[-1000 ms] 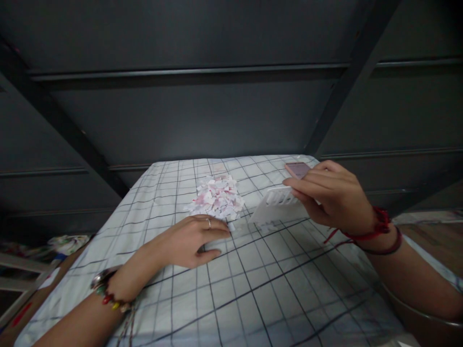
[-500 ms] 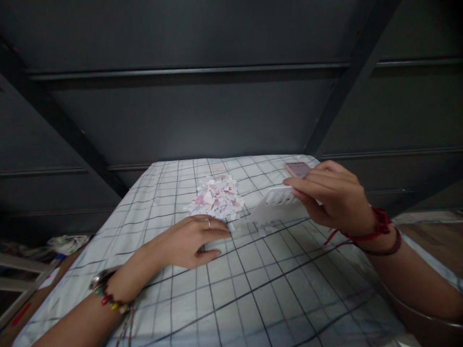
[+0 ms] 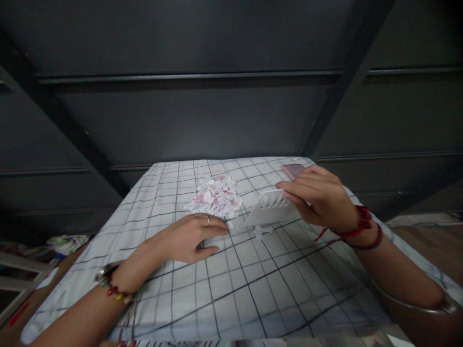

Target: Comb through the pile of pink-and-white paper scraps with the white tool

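A heap of torn paper scraps, white with pink patches, lies on the checked cloth. My left hand rests palm down on the cloth just in front of the heap, fingers stretched out and thumb apart, holding nothing. My right hand pinches the upper edge of a thin white slotted plastic panel. The panel stands tilted right of the heap, its lower edge near the cloth. A few loose scraps lie at that lower edge, and another small scrap is by my left fingertips.
A pink-edged phone lies behind my right hand. Dark metal panels with bars rise behind the table. At the lower left are a pale wooden frame and a crumpled cloth below table level.
My right hand and the slotted panel have shifted slightly left, toward the heap. Loose scraps show more plainly under the panel's edge. My left hand is nearly still.
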Available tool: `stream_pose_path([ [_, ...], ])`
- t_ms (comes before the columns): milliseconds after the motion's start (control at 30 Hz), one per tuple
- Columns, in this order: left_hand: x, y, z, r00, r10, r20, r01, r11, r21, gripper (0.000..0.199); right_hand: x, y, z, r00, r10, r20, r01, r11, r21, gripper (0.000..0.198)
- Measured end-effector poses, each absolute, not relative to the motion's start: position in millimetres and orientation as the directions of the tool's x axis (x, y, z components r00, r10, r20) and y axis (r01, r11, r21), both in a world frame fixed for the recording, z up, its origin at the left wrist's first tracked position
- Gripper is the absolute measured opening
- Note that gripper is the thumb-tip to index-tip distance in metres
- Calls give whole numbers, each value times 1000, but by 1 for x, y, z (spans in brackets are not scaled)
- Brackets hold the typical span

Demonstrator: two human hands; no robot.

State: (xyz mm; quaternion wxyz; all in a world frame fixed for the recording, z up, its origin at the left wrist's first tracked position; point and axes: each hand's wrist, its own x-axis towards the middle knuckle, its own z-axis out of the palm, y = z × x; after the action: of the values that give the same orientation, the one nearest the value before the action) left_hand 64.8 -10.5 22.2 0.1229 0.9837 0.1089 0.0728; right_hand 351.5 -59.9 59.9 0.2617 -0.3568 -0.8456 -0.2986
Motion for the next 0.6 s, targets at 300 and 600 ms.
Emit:
stream_pose_path([
  [300, 64, -26, 28, 970, 214, 118, 190, -965, 182, 29, 352, -70, 76, -655, 418, 629, 738, 531, 416, 19],
  [600, 38, -46, 33, 961, 273, 38, 268, -957, 110, 39, 326, -102, 70, -620, 456, 638, 781, 439, 445, 20],
])
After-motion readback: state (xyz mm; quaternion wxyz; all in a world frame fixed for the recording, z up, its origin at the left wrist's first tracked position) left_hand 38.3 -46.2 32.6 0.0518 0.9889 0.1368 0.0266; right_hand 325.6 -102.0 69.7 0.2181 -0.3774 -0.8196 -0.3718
